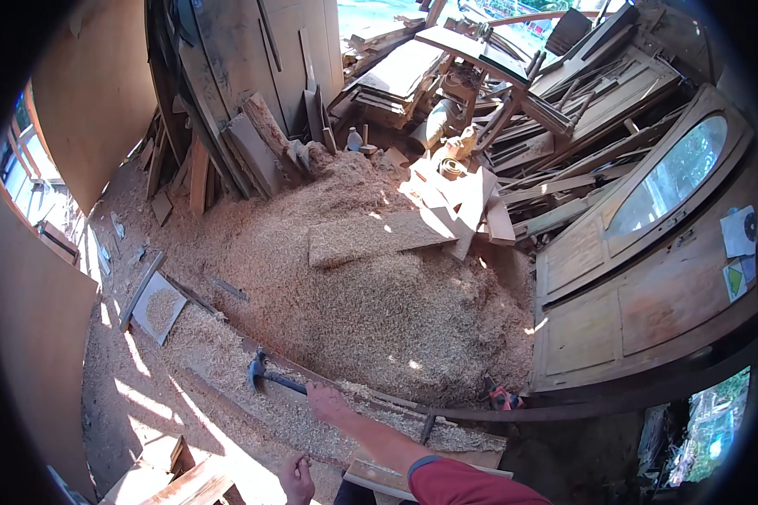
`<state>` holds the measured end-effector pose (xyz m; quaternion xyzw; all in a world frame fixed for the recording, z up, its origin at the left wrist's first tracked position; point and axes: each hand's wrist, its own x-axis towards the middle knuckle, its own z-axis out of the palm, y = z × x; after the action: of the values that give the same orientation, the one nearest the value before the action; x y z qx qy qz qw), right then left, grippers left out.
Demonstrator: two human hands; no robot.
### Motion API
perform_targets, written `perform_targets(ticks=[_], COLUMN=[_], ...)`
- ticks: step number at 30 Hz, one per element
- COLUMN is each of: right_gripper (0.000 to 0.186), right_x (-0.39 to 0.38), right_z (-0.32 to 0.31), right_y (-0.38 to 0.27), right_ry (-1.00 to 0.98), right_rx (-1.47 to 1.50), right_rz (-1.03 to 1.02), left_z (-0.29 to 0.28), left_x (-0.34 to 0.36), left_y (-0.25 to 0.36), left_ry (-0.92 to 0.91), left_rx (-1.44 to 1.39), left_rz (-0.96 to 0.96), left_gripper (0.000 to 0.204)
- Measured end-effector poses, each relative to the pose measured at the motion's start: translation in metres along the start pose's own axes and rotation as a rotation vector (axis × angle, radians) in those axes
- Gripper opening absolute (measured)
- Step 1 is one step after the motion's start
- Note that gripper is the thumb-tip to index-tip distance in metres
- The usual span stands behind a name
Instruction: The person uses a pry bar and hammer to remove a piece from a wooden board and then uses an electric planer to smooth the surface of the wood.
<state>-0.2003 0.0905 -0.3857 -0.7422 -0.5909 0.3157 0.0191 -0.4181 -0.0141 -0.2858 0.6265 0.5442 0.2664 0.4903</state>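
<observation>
My right hand, at the end of a red-sleeved arm, is wrapped round the dark handle of a claw hammer. The hammer lies or hovers low over a shavings-covered board, its head pointing left; I cannot tell whether it touches. Lower down, my left hand is closed with its fingers curled. Whatever it may hold is too small or hidden to name. Close to my body a pale wooden board crosses the lower edge, and a short dark bar sits right of my right hand.
A large heap of wood shavings fills the middle, a plank lying on it. At right lean wooden doors. Stacked timber stands behind. A red and black tool lies near the heap's edge; wood blocks are lower left.
</observation>
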Motion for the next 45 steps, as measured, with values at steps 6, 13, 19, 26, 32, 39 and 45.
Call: perform_targets(ticks=[6,13,19,26,32,39,45], right_gripper=[0.045,0.054,0.037,0.037,0.030,0.033,0.032], right_x=[-0.059,-0.314,-0.471,-0.517,-0.507,-0.466,-0.451], right_z=[-0.037,0.003,0.001,0.003,0.016,-0.005,0.007], right_y=[-0.025,0.070,0.092,0.156,0.211,0.208,0.217], right_ry=[-0.183,0.094,0.138,0.437,0.587,0.699,0.813], right_rx=[0.253,0.474,0.706,0.605,0.437,0.313,0.288], right_rz=[-0.090,-0.146,0.181,0.329,0.300,0.172,0.293], left_z=[0.050,0.180,0.253,0.296,0.300,0.284,0.273], left_x=[0.075,0.014,-0.040,-0.034,-0.048,-0.060,-0.062], left_y=[0.188,0.349,0.350,0.359,0.364,0.340,0.340], left_ry=[-0.320,-0.782,-0.940,-0.492,-0.451,-0.512,-0.519], left_rx=[-0.130,-0.132,-0.140,-0.205,-0.259,-0.310,-0.348], left_rz=[0.567,0.834,0.508,0.430,0.500,0.596,0.525], left_gripper=[0.039,0.088,0.059,0.059,0.054,0.054,0.055])
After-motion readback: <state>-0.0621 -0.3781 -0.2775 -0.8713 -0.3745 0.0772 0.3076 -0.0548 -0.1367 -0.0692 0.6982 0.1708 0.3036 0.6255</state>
